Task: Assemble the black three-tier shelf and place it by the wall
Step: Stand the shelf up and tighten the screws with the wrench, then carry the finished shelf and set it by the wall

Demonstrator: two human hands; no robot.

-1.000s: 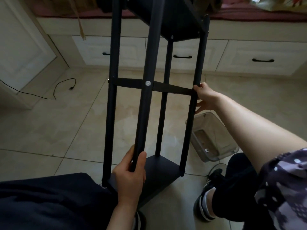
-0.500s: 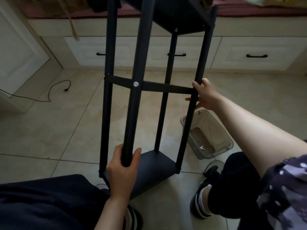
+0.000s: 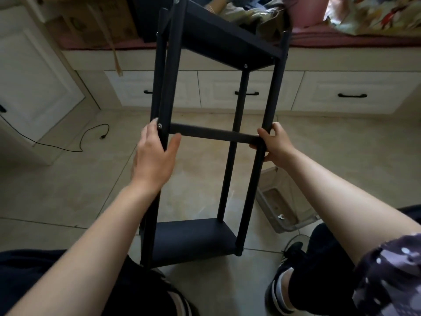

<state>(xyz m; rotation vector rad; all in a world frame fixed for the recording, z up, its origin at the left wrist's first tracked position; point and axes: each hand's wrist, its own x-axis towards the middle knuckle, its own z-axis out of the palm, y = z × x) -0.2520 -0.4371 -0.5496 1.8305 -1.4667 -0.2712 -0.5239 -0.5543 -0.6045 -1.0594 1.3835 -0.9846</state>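
Both hands are closed on the black shelf frame [image 3: 218, 137] at the height of its middle crossbar [image 3: 214, 134]. The left hand [image 3: 155, 158] is wrapped round the near left post [image 3: 167, 87], thumb on the inner side and fingers curled behind, just beside a silver screw [image 3: 160, 126]. The right hand [image 3: 274, 142] is curled round the near right post [image 3: 271, 92] where the crossbar meets it.

The frame is held upright on the tiled floor [image 3: 68, 179], between the person's feet, with its bottom board [image 3: 191, 238] low down and an upper board [image 3: 227, 44] near the top of the view. At the middle level only the crossbar can be seen; no board is visible there, so the assembly is judged unfinished. White drawers [image 3: 330, 92] under a bench stand behind it.

Several risks can be foreseen. The frame may rack or twist if it is lifted by the posts alone, since the middle joints look lightly braced. A clear plastic box [image 3: 284, 201] with a small metal part [image 3: 281, 216] inside lies just beside the right post's foot, and could be knocked or tipped if the frame is swung that way. A black cable [image 3: 86, 135] trails on the floor to the left and could be caught by a post foot when the frame is carried to the wall.
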